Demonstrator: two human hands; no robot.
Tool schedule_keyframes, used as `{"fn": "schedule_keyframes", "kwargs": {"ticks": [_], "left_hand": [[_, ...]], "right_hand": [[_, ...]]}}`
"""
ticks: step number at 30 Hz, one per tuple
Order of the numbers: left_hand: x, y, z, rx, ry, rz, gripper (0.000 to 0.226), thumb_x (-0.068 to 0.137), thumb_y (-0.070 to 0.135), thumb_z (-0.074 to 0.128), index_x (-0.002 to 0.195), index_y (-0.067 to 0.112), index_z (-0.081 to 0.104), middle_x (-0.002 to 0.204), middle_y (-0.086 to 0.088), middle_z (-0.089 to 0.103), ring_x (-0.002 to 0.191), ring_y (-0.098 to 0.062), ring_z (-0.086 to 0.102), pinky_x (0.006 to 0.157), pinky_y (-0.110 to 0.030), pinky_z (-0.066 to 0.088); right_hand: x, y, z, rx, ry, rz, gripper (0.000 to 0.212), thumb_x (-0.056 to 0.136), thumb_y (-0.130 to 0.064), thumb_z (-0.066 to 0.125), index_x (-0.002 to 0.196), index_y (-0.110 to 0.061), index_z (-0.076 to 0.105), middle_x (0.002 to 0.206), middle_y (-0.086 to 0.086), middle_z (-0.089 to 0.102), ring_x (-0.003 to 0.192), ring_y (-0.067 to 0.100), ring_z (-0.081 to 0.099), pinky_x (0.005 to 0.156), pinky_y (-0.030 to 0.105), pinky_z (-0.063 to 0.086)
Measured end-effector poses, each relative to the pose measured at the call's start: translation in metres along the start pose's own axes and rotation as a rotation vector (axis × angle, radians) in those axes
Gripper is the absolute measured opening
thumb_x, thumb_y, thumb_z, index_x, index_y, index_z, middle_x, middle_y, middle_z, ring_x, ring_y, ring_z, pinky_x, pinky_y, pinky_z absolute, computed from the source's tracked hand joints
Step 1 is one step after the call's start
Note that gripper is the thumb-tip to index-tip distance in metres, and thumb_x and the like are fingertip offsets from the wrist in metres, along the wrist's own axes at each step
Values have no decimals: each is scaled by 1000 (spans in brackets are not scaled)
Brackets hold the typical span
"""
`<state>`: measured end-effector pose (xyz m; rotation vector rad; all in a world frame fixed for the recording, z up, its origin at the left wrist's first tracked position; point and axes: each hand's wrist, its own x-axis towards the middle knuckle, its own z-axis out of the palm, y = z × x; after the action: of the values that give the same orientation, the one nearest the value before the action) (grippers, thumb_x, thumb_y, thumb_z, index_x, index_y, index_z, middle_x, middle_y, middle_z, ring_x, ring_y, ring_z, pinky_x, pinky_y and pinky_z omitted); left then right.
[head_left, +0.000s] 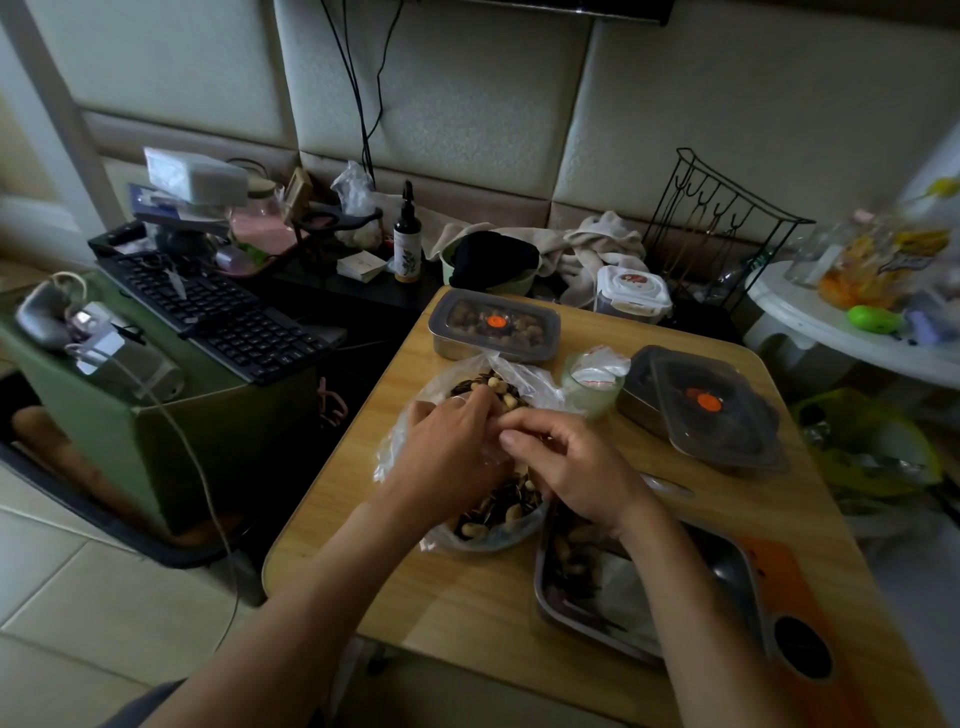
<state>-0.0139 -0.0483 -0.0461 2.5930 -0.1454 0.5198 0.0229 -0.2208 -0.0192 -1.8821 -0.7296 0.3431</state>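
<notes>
Wooden desk (467, 597): at centre we see bag (535, 387) of peanuts (511, 514) and seeds (462, 388). Left grip (452, 447) inside bag, fingers curled; we cannot tell if grasping. Right grip (571, 467) pinches bag rim. Steel tray (543, 603) at 5 o'clock.

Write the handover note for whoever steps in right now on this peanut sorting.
Left hand: fingers down in the peanut-and-seed mix; grip hidden.
Right hand: fingers curled over the plastic bag; what they pinch is unclear.
The bag lies open on the table. The metal tray sits to its right, under the right wrist.
Done: a few peanuts and some dark seeds are in the tray.
Left: most of the mix is in the bag.
</notes>
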Motion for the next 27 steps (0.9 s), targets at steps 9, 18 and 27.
{"fn": "schedule_keyframes", "kwargs": {"ticks": [9, 18, 27], "left_hand": [[2, -5, -4, -12, -9, -31, 26, 90, 40, 64, 107, 24, 52, 90, 17, 59, 84, -5, 54, 86, -32, 30], [-1, -5, -10, -94, -69, -36, 41, 80, 41, 73, 110, 21, 54, 88, 15, 62, 85, -12, 63, 82, -37, 48], [-9, 3, -21, -148, -149, 12, 48, 76, 55, 68, 102, 17, 57, 91, 5, 66, 79, -14, 62, 68, -32, 50]], "right_hand": [[5, 7, 1, 86, 82, -63, 8, 92, -15, 78, 99, -19, 80, 96, 0, 78, 80, 5, 71, 68, 19, 54], [-7, 5, -1, -85, 1, -60, 46, 87, -32, 84, 128, -44, 68, 105, -6, 72, 57, 3, 48, 59, 23, 44], [-26, 0, -4, -120, -39, 3, 33, 96, -41, 72, 128, -49, 67, 107, -16, 71, 67, 19, 63, 62, 28, 50]]}}
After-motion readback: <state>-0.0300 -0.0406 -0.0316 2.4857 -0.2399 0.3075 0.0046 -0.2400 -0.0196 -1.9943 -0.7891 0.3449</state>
